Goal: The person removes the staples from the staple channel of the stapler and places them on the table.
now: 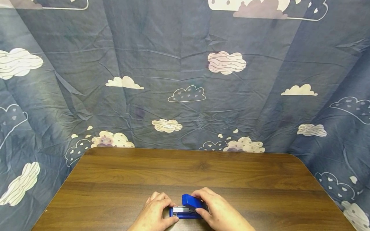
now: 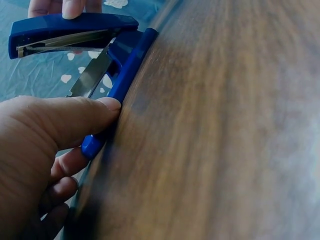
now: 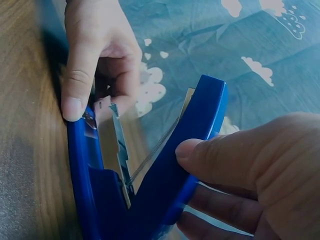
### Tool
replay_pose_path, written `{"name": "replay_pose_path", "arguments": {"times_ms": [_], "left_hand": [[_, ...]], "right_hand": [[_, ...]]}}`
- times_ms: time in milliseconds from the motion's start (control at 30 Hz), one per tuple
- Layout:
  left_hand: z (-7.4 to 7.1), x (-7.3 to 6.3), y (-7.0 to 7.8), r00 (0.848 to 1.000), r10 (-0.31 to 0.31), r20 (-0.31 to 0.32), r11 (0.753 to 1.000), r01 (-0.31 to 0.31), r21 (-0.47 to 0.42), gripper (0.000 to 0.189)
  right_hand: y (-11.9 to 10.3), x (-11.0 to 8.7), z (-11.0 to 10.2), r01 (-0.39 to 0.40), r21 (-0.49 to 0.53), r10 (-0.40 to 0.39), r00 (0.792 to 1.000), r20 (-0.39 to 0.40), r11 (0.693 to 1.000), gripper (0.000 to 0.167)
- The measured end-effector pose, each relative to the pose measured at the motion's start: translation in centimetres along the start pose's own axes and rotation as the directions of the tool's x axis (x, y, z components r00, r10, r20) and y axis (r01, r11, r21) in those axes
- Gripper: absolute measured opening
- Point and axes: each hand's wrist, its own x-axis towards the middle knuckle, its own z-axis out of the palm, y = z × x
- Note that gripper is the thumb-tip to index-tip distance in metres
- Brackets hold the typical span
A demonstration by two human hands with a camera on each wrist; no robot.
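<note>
A blue stapler [image 1: 189,203] lies near the front edge of the brown wooden table [image 1: 202,166], its top cover [image 3: 200,125] swung up off the base [image 3: 80,165]. The metal staple channel [image 3: 107,140] and a thin spring [image 3: 155,150] show in the gap. My left hand [image 1: 170,214] holds the front end of the base, thumb [image 2: 75,117] pressed on its side and the other fingers curled under. My right hand [image 1: 201,209] grips the raised cover, thumb [image 3: 225,155] on its side and fingers behind it. In the left wrist view the cover [image 2: 70,27] stands well above the base [image 2: 125,70].
A dark blue cloth with cloud prints [image 1: 185,80] hangs behind the table and down both sides. The table's far edge and rounded corners lie about mid-frame in the head view. Bare wood stretches left, right and beyond the hands.
</note>
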Motion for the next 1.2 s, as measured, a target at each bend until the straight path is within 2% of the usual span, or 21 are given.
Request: {"name": "replay_pose_path", "arguments": {"times_ms": [400,767,1200], "left_hand": [[0.22,-0.22,-0.13,1.000,0.001,-0.007,1.000,-0.001,0.006,0.028],[0.08,0.02,-0.03,1.000,-0.015,0.005,1.000,0.015,-0.005,0.028],[0.16,-0.02,-0.01,1.000,-0.006,-0.007,1.000,0.006,-0.005,0.028]], "right_hand": [[0.57,-0.28,-0.25,0.083,0.016,-0.081,0.994,-0.068,0.996,0.036],[0.48,-0.27,-0.74,0.020,0.041,-0.019,0.999,-0.035,0.999,0.034],[0.30,-0.28,-0.77,0.010,0.044,-0.010,1.000,-0.015,0.999,0.033]]}}
